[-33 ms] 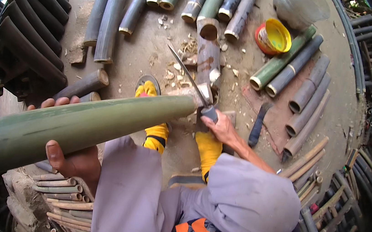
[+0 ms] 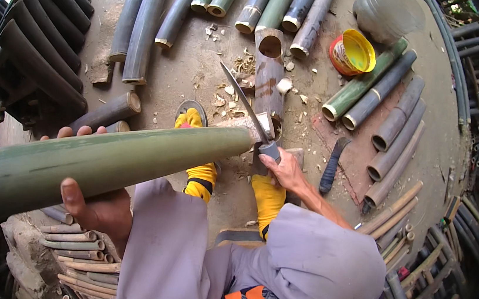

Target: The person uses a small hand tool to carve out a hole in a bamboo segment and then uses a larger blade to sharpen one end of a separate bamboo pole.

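A thick green bamboo tube (image 2: 102, 160) slants in from the left, its right end resting by a wooden block (image 2: 265, 123) between my feet. My left hand (image 2: 99, 211) is wrapped round the tube from below, thumb on the near side and fingertips over the far side. In my right hand (image 2: 287, 170) is a knife, gripped by its grey handle (image 2: 269, 149). The long blade (image 2: 245, 100) points up and to the left, just past the tube's right end. Whether the blade touches the bamboo, I cannot tell.
Dark and green bamboo tubes (image 2: 178, 15) lie along the far side and at right. Beyond the block lies a notched bamboo piece (image 2: 268, 76) among pale chips. A second knife (image 2: 332, 166), a yellow-red tub (image 2: 352, 51) and stacked tubes (image 2: 45, 39) surround me.
The view has shifted slightly. A pale chip next to the notched bamboo piece has moved a little farther away. Both hands keep their hold, nearly still.
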The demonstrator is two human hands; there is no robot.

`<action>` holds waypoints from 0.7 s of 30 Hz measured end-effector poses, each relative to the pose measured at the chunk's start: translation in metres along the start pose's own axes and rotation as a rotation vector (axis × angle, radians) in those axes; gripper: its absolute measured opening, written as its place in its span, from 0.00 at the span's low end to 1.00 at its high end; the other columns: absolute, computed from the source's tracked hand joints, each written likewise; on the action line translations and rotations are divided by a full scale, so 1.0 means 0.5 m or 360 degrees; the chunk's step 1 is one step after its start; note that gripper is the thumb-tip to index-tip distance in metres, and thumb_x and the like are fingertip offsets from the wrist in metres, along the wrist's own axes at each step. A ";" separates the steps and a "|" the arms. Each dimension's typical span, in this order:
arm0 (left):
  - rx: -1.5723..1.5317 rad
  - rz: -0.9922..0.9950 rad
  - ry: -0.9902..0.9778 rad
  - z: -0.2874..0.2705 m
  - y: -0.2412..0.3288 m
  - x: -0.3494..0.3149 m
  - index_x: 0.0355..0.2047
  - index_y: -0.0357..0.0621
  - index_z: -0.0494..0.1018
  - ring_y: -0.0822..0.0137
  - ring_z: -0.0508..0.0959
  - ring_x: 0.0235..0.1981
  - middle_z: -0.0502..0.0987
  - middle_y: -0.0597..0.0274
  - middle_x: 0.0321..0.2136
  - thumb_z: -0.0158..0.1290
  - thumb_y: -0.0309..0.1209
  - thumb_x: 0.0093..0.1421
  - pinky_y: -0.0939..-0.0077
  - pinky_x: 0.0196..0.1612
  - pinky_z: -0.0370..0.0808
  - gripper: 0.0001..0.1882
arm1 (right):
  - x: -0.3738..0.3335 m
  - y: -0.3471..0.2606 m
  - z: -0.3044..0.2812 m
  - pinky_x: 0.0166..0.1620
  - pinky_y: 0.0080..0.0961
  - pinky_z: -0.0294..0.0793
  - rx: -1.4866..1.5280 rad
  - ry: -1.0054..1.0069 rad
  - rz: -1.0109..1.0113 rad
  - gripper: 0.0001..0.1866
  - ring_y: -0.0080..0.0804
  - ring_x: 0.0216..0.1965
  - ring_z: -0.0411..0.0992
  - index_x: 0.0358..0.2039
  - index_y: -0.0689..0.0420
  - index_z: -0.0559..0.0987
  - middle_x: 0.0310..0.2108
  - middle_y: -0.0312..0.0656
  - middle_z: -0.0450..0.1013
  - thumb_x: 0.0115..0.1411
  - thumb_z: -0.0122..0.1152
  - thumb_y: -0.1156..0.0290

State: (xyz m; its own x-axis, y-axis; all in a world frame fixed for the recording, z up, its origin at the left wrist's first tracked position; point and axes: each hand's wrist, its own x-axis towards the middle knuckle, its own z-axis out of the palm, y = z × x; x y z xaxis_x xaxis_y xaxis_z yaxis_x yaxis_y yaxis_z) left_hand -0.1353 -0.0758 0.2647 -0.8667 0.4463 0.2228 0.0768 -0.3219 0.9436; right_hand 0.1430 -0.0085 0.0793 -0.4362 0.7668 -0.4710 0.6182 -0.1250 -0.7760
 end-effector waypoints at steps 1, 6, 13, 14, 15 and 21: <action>-0.0076 -0.0013 0.0006 -0.006 -0.002 0.009 0.55 0.37 0.54 0.54 0.71 0.46 0.66 0.47 0.45 0.48 0.49 0.51 0.53 0.53 0.69 0.38 | 0.007 -0.009 -0.005 0.33 0.38 0.73 0.0021 0.0005 0.0053 0.26 0.45 0.29 0.77 0.41 0.63 0.71 0.26 0.51 0.75 0.58 0.58 0.50; -0.0247 -0.0022 -0.0095 -0.059 -0.027 0.043 0.56 0.39 0.54 0.53 0.71 0.46 0.66 0.47 0.45 0.48 0.47 0.50 0.55 0.53 0.69 0.37 | -0.048 -0.089 -0.022 0.34 0.34 0.75 0.0013 0.0242 -0.0175 0.26 0.41 0.30 0.77 0.44 0.63 0.70 0.28 0.51 0.75 0.58 0.59 0.53; -0.0232 0.0117 -0.0120 -0.032 -0.026 0.030 0.55 0.38 0.54 0.55 0.70 0.44 0.66 0.47 0.42 0.48 0.47 0.47 0.56 0.52 0.69 0.38 | -0.038 -0.064 0.012 0.30 0.33 0.76 -0.0177 0.0437 -0.0674 0.27 0.45 0.28 0.77 0.42 0.66 0.68 0.24 0.50 0.74 0.58 0.59 0.53; -0.0212 0.0132 -0.0109 -0.031 -0.017 0.029 0.54 0.38 0.54 0.55 0.70 0.43 0.66 0.47 0.42 0.48 0.47 0.46 0.56 0.52 0.69 0.38 | -0.024 -0.038 0.014 0.29 0.33 0.75 -0.0133 0.0264 -0.0350 0.26 0.46 0.27 0.77 0.42 0.66 0.68 0.23 0.50 0.74 0.59 0.57 0.52; -0.0203 0.0143 -0.0102 -0.028 -0.016 0.026 0.54 0.38 0.55 0.55 0.70 0.43 0.66 0.48 0.42 0.48 0.48 0.46 0.56 0.52 0.69 0.39 | -0.010 -0.019 0.008 0.27 0.34 0.75 -0.0096 0.0100 -0.0023 0.26 0.46 0.26 0.76 0.41 0.66 0.68 0.21 0.50 0.73 0.60 0.56 0.52; -0.0293 0.0190 -0.0196 -0.059 -0.040 0.045 0.54 0.38 0.55 0.55 0.69 0.42 0.65 0.49 0.41 0.49 0.49 0.45 0.55 0.50 0.68 0.40 | -0.074 -0.135 -0.031 0.23 0.25 0.73 0.0353 0.0242 -0.0344 0.27 0.27 0.22 0.75 0.43 0.64 0.70 0.19 0.41 0.71 0.61 0.53 0.49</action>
State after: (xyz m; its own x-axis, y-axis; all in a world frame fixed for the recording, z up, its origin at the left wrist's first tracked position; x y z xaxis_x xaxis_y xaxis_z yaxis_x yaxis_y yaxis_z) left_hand -0.1707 -0.0839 0.2437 -0.7894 0.4905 0.3690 0.0746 -0.5201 0.8508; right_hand 0.1277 -0.0186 0.1557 -0.4291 0.8733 -0.2306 0.3573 -0.0703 -0.9313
